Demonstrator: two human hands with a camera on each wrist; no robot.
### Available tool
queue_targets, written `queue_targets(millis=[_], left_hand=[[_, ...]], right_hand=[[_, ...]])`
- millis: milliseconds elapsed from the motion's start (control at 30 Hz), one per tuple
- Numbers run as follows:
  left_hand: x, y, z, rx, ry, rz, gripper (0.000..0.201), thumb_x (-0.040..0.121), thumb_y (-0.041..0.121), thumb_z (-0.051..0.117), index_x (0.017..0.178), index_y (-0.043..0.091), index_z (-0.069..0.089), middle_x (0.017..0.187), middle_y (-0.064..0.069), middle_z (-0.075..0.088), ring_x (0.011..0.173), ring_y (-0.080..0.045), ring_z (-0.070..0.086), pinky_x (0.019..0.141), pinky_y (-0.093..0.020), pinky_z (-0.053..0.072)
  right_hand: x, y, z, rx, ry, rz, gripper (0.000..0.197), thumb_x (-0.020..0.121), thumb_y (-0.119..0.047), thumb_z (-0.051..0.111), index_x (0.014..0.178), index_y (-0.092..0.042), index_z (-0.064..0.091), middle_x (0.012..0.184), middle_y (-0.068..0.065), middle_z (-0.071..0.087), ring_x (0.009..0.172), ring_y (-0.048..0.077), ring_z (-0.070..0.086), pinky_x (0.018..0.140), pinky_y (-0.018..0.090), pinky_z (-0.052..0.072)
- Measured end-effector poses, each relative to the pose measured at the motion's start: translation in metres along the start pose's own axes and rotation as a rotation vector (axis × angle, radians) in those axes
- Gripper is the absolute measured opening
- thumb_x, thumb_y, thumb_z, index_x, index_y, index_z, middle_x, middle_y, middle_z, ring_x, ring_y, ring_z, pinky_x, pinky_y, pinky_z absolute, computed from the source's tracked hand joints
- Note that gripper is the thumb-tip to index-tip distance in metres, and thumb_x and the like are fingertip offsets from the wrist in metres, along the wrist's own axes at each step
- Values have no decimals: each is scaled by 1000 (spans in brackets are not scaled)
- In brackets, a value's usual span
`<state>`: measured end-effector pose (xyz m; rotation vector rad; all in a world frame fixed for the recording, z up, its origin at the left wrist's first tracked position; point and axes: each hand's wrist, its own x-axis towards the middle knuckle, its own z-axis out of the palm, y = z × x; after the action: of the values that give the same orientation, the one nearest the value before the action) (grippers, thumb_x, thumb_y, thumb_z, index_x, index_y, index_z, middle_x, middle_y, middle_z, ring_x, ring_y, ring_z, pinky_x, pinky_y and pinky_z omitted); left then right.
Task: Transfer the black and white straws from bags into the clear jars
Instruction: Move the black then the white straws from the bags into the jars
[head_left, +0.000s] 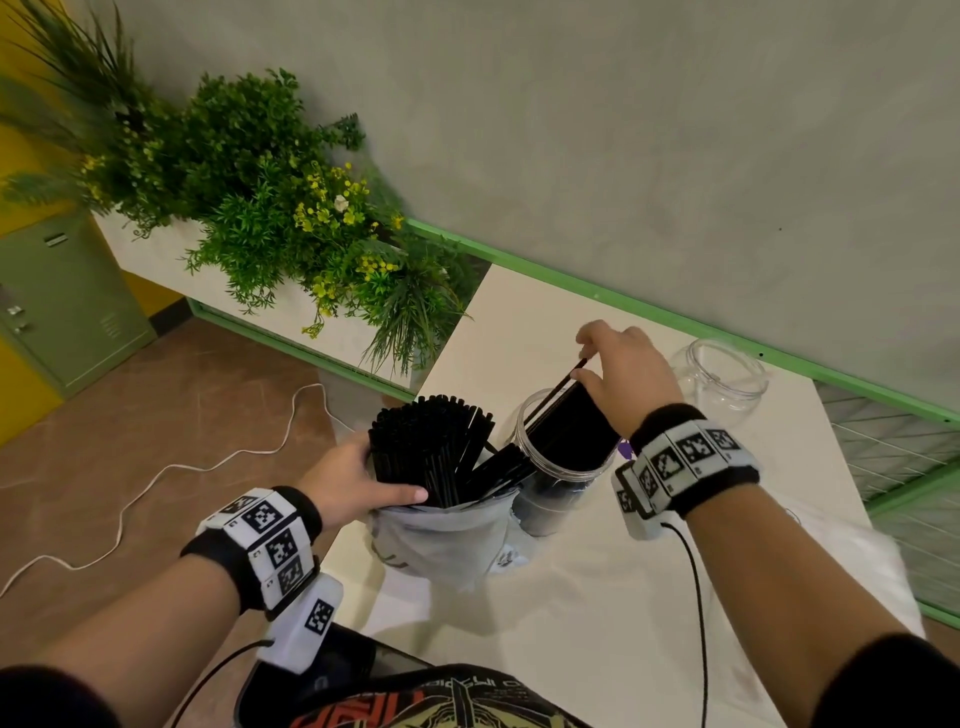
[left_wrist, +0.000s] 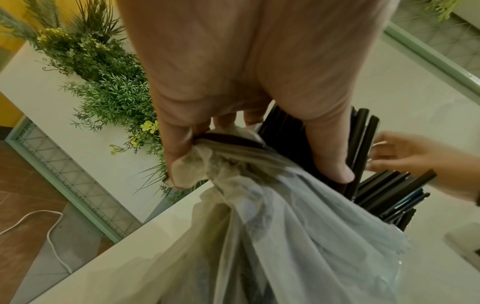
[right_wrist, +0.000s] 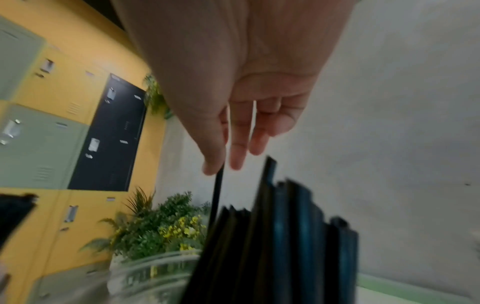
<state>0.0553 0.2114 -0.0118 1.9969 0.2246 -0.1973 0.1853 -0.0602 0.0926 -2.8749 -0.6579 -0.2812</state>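
right hand (head_left: 626, 371) fingers loose atop straws (head_left: 566, 431) leaning in jar (head_left: 561, 467) | long axis tilts up-right, straight under it | left hand (head_left: 353, 478) grips bag (head_left: 441, 540), left of jar

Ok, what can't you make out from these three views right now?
- White straws: none visible; a white heap at the head view's right edge is blurred.
- Near jar: fill level hidden by right hand and black straws.
- Bag: its contents hidden by folds; bottom cut off.
- Right wrist view: motion-blurred; grip on single straw unclear.
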Motion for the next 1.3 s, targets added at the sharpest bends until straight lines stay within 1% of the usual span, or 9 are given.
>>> queue_targets(millis=[100, 233, 333, 433, 633, 733, 833, 1100, 1300], left_hand=[[1, -1, -1, 18, 4, -11, 78, 42, 55, 85, 108, 33, 48, 109, 8, 60, 108, -15, 56, 94, -28, 44], [2, -3, -3, 31, 2, -33, 75, 52, 46, 89, 112, 28, 48, 113, 4, 61, 110, -17, 57, 96, -31, 46], [3, -6, -4, 43, -3, -38, 100, 32, 72, 80, 115, 27, 51, 115, 6, 62, 108, -13, 58, 97, -34, 47], [4, -7, -3, 43, -5, -32, 93, 37, 66, 81, 117, 27, 51, 116, 6, 62, 109, -13, 57, 95, -31, 46], [5, -5, -3, 49, -7, -23, 93, 38, 66, 77, 118, 27, 51, 116, 6, 62, 109, -13, 57, 95, -31, 46], [5, -6, -3, 41, -3, -19, 95, 36, 68, 75, 118, 27, 50, 117, 5, 61, 109, -14, 57, 96, -31, 46], [5, -7, -3, 45, -6, -33, 100, 34, 70, 75, 120, 25, 51, 118, 5, 61, 111, -15, 57, 98, -35, 47], [4, -9, -5, 42, 6, -58, 100, 33, 70, 76, 120, 27, 49, 119, 5, 61, 112, -15, 57, 100, -39, 46], [4, -8, -3, 12, 4, -52, 95, 40, 64, 85, 119, 27, 48, 118, 6, 60, 112, -15, 56, 98, -32, 45]], right_hand=[[-3, 12, 8, -3, -4, 33, 43, 91, -28, 60, 131, -19, 48, 127, 6, 53, 115, 28, 43, 96, 40, 41], [-42, 22, 23, 32, 60, -8, 35, 87, -38, 64, 118, -22, 61, 116, 4, 49, 103, 23, 43, 87, 37, 45], [-68, 36, 42, 127, 121, 3, 26, 83, -23, 72, 109, -19, 67, 102, -1, 46, 84, 12, 44, 77, 23, 45], [-72, 45, 51, 306, 201, 34, 21, 81, -3, 73, 100, -11, 70, 93, 0, 49, 70, 0, 49, 72, 3, 38], [-50, 48, 40, 427, 308, 97, 16, 82, 2, 68, 94, -9, 72, 88, -1, 54, 75, 3, 53, 73, 3, 39], [-44, 55, 43, 381, 260, 69, 18, 82, 1, 69, 98, -9, 72, 90, -1, 51, 70, 5, 51, 74, 11, 45], [-53, 59, 55, 230, 164, 73, 30, 83, -6, 70, 111, -15, 68, 105, 1, 48, 81, 19, 53, 79, 39, 52], [-66, 43, 63, 6, 261, -175, 46, 82, -9, 71, 127, -13, 60, 117, 9, 55, 97, 29, 51, 87, 42, 49], [-33, 33, 58, 129, 230, -197, 19, 77, 2, 74, 93, -6, 73, 86, 11, 61, 80, 32, 56, 71, 39, 52]])
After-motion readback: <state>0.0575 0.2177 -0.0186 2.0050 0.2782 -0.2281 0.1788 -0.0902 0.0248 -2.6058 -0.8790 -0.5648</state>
